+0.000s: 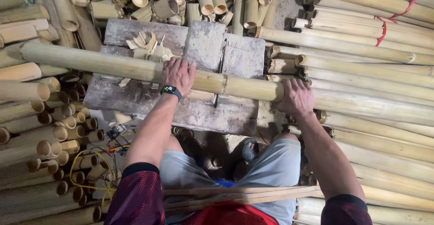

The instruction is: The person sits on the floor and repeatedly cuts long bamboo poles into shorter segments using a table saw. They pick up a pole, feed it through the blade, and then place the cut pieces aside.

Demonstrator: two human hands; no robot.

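Left hand (pixel 179 74) palm-down on a long bamboo pole (pixel 135 69), fingers curled over the top and far side, closed around it; smartwatch (pixel 170 91) on that wrist. Right hand (pixel 296 97) also wrapped shut on the same pole, further along toward its thicker end, thumb side facing the body, fingers over the top. Pole lies roughly level across a worn grey workbench (pixel 135 99), running from upper left down to the right, tilted slightly. Between the two hands, a thin saw blade (pixel 218 81) stands up through a slot in the bench and meets the pole; cannot tell how deep it sits in the bamboo. Small pile of short bamboo offcuts (pixel 147 45) on the bench just behind the pole, near the left hand. Stacks of cut bamboo tubes (pixel 49 130) at left with open ends facing in, more short tubes (pixel 167 1) heaped beyond the bench. Long poles (pixel 375 62) piled at right, some bundled with red ties (pixel 383 30). Person wears grey shorts (pixel 271 166), knees apart under the bench; thin bamboo strips (pixel 244 193) lie across the lap. Tangle of yellow wires (pixel 110 155) on the floor at lower left.
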